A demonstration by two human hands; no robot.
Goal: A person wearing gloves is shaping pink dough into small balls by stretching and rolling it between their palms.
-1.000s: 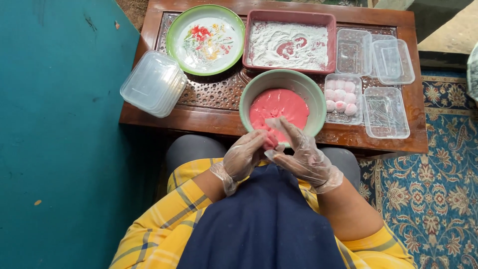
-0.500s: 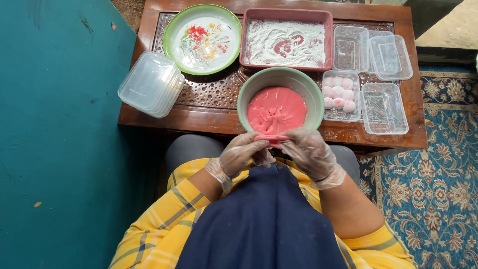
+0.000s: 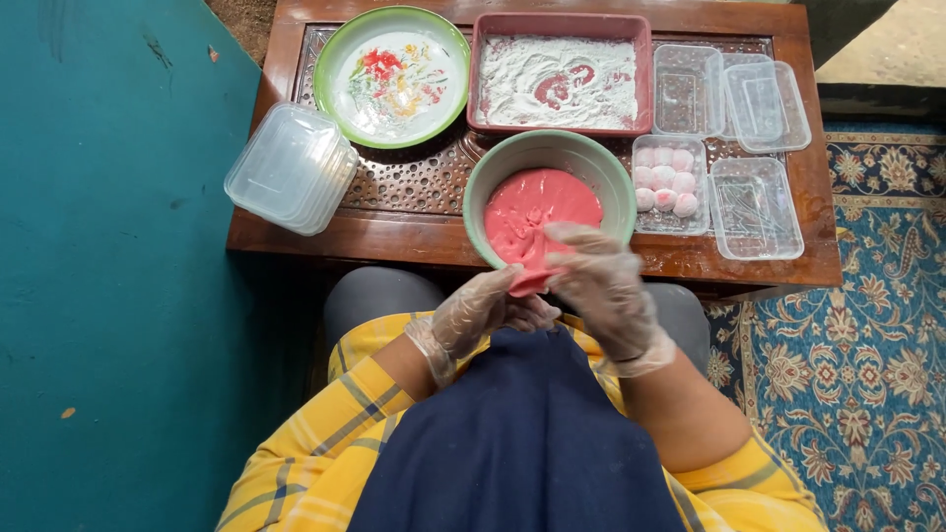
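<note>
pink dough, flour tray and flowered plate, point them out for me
pink dough [image 3: 537, 202], head view, on the dough's surface inside the green bowl
flour tray [image 3: 532, 64], head view, on the white flour left of centre
flowered plate [image 3: 394, 79], head view, on the painted middle

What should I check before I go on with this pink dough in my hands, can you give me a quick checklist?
1. Gloves on both hands: ok. The left hand and right hand both wear clear plastic gloves.
2. Grip on the pink dough piece: ok, pinched between both hands at the near rim of the green bowl.
3. Dough supply: ok, pink dough fills the bowl's bottom.
4. Flour tray: ok, white flour covers it, with pink marks pressed in.
5. Container of finished balls: ok, pale pink balls fill its far half, room left.
6. Empty clear containers: ok, several stand at the table's right.
</note>
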